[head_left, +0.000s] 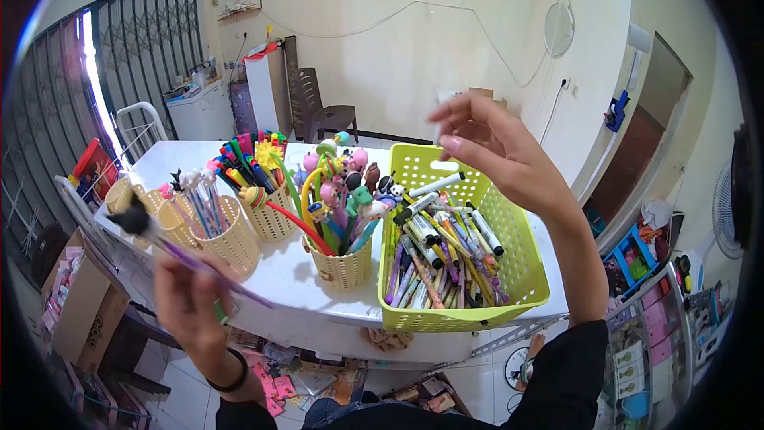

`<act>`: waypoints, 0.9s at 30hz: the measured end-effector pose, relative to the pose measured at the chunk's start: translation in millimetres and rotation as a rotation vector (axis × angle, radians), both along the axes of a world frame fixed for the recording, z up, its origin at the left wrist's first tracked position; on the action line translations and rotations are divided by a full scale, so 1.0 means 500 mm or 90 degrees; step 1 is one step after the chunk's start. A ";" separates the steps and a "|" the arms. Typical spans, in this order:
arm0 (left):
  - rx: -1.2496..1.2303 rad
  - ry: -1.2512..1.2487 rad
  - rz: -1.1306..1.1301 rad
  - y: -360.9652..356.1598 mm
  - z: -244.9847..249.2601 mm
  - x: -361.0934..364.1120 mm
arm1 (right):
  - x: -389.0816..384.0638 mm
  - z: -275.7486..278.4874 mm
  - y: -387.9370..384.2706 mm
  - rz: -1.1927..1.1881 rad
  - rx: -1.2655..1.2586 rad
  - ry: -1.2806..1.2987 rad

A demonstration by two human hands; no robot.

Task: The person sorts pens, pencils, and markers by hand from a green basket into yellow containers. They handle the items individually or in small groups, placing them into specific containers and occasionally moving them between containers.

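My left hand (pixel 195 310) is closed around a purple pen (pixel 203 265) with a dark, blurred topper at its upper end. It is in front of the beige baskets, at the left. My right hand (pixel 505 155) is raised over the back of the green basket (pixel 465 318), its fingers curled toward the thumb. A pale blurred shape shows at those fingertips; I cannot make out what it is. Many markers and pens (pixel 446 247) lie heaped in the green basket. Left of it, a beige basket (pixel 344 271) holds pens with animal-shaped toppers.
More beige baskets (pixel 231 243) stand on the white table (pixel 298 314), some with pens. A cardboard box (pixel 91 314) is at the left. Pink packets (pixel 274 386) lie below the table. A brown chair (pixel 322 107) stands by the back wall, and drawers (pixel 656 318) at the right.
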State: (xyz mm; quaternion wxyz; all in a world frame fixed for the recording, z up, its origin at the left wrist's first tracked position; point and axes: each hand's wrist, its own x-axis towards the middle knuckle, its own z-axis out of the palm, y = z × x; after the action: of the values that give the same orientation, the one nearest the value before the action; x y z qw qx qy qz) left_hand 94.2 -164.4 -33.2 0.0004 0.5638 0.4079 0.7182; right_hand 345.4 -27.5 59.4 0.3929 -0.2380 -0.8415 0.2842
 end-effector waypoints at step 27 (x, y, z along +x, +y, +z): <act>-0.217 0.202 0.382 0.151 -0.076 -0.178 | 0.051 -0.207 0.191 -0.199 -0.048 -0.553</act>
State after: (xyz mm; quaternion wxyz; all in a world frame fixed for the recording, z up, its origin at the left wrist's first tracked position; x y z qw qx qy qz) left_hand 5.3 -89.1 -71.3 -0.1792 0.5150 0.6639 0.5119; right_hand 370.8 67.8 -44.3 0.0328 -0.4731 -0.8713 0.1258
